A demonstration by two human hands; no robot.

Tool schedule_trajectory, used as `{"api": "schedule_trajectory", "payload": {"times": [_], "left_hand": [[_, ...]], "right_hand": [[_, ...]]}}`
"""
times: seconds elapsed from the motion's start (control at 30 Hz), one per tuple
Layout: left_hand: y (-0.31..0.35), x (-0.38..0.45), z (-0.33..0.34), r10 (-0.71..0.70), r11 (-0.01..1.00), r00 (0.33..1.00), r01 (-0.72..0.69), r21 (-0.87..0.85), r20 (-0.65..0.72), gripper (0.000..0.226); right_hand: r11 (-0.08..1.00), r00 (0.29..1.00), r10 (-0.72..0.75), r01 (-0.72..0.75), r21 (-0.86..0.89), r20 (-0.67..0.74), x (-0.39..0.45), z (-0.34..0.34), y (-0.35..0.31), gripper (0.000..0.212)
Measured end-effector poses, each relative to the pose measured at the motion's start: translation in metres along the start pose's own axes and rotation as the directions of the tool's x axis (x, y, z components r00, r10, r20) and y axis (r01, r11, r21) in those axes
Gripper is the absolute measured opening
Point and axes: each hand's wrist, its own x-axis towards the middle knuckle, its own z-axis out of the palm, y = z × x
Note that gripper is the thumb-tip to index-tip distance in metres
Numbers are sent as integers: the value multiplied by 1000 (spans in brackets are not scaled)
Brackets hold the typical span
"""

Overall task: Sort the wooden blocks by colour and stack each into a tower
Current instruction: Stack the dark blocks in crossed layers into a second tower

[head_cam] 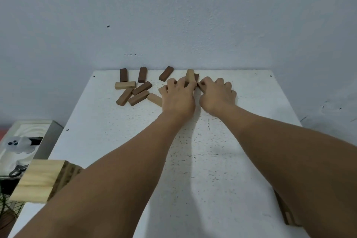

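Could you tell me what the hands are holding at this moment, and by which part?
The left hand grips a light wooden block by its lower end. The right hand pinches something its fingers hide; what it is cannot be told.

A white desk (222, 170), its top speckled with small dark flecks, stands with its far edge against a pale wall. Near that far edge lie scattered wooden blocks: three dark brown blocks (142, 74) in a loose row at the back, a light block (125, 85) just in front of them touching a cluster of three mid-brown blocks (138, 98), and another light block (154, 99) beside these. At the near left corner sits a stack of light blocks (37, 179), and a brown block (287, 216) lies at the near right edge.
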Motion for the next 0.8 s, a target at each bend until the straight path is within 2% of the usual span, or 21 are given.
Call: {"api": "schedule_trajectory", "payload": {"times": [0.1, 0.23, 0.3, 0.37, 0.5, 0.63, 0.8], "left_hand": [[2, 1, -2, 14, 993, 998, -20, -120, -55, 20], [-3, 4, -2, 1, 971, 996, -21, -238, -86, 18], [-6, 10, -2, -15, 985, 999, 6, -174, -50, 31], [-8, 14, -5, -18, 996, 997, 25, -85, 76, 45], [-8, 17, -15, -19, 999, 967, 7, 48, 253, 48], [-3, 9, -23, 0, 998, 968, -17, 66, 251, 38], [4, -14, -25, -16, 1000, 979, 14, 7, 205, 33]], "right_hand": [[996, 998, 35, -38, 77, 50, -1, -2, 0, 46], [991, 992, 51, -65, 113, 117, 3, -8, 7, 46], [986, 981, 30, -60, 153, 191, 4, -15, 14, 52], [986, 972, -10, -29, 161, 235, 3, -22, 19, 55], [997, 980, -47, 33, 76, 193, 0, -26, 17, 42], [999, 989, -43, 45, -15, 142, -2, -24, 14, 29], [983, 987, -45, 71, -172, 152, -17, -23, 11, 20]]}}
